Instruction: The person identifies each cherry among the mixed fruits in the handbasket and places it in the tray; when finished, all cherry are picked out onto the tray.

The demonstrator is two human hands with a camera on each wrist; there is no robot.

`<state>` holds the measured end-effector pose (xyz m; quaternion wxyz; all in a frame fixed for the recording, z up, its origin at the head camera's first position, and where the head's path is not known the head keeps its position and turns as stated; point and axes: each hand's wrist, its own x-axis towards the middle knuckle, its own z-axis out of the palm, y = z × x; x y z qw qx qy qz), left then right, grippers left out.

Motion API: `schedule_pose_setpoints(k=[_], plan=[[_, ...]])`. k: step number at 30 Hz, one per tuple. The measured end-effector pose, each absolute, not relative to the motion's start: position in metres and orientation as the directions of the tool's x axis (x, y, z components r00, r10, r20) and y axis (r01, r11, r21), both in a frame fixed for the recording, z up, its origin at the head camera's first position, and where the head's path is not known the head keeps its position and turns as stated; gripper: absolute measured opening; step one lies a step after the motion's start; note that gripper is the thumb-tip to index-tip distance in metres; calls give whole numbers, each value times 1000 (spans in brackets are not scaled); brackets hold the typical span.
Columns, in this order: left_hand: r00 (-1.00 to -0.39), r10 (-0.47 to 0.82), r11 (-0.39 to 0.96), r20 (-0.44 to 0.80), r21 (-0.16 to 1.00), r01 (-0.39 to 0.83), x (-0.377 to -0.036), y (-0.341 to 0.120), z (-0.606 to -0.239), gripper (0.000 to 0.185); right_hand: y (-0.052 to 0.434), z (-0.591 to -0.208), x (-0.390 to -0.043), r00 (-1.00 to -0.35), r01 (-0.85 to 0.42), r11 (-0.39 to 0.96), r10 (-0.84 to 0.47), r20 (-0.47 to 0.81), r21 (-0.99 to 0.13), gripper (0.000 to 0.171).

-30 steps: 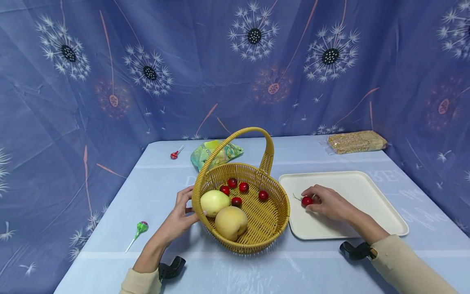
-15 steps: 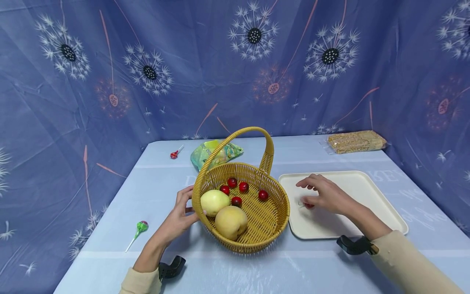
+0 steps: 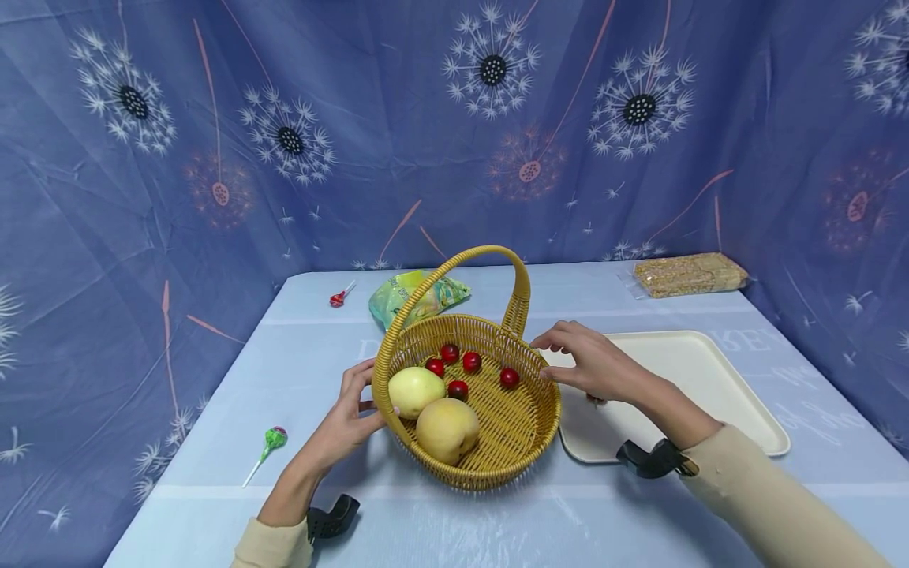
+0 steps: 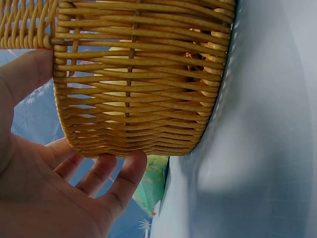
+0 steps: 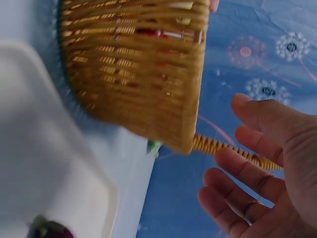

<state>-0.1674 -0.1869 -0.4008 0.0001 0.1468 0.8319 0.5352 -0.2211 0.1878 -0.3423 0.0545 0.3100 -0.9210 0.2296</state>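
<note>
A wicker basket [image 3: 507,442] with a tall arched handle stands mid-table. Inside lie a pale yellow-green fruit [image 3: 416,392], a yellow peach [image 3: 447,431] and several dark red cherries [image 3: 509,378]. My left hand [image 3: 353,414] holds the basket's left side, its thumb at the rim and fingers against the outer weave in the left wrist view. At the opposite rim is my right hand [image 3: 592,363], fingers loosely bent and nothing between them. Under it, a cherry [image 5: 49,229] on the cream tray [image 3: 682,344] is mostly hidden in the head view.
Behind the basket lies a green snack bag [image 3: 398,296], with a red lollipop [image 3: 337,300] to its left. A green lollipop [image 3: 273,442] is left of my left hand. At the back right rests a clear-wrapped grainy block [image 3: 689,274]. Patterned blue cloth [image 3: 440,158] hangs behind the table.
My right hand has let go of the cherry on the tray and moved left to the basket's right rim. The left hand and the basket have stayed in place.
</note>
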Motion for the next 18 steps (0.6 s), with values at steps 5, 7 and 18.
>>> schedule_pose_setpoints(k=[5, 7, 18], plan=[[-955, 247, 370, 166, 895, 251, -168, -187, -401, 59, 171, -337, -221, -788, -612, 694, -578, 214, -379, 38], [-955, 245, 368, 164, 896, 248, -168, -187, -401, 59, 165, -336, -222, -783, -616, 693, -590, 198, -374, 38], [-956, 244, 374, 160, 895, 245, -169, -187, -402, 60, 134, -339, -225, -747, -653, 692, -656, 107, -309, 46]])
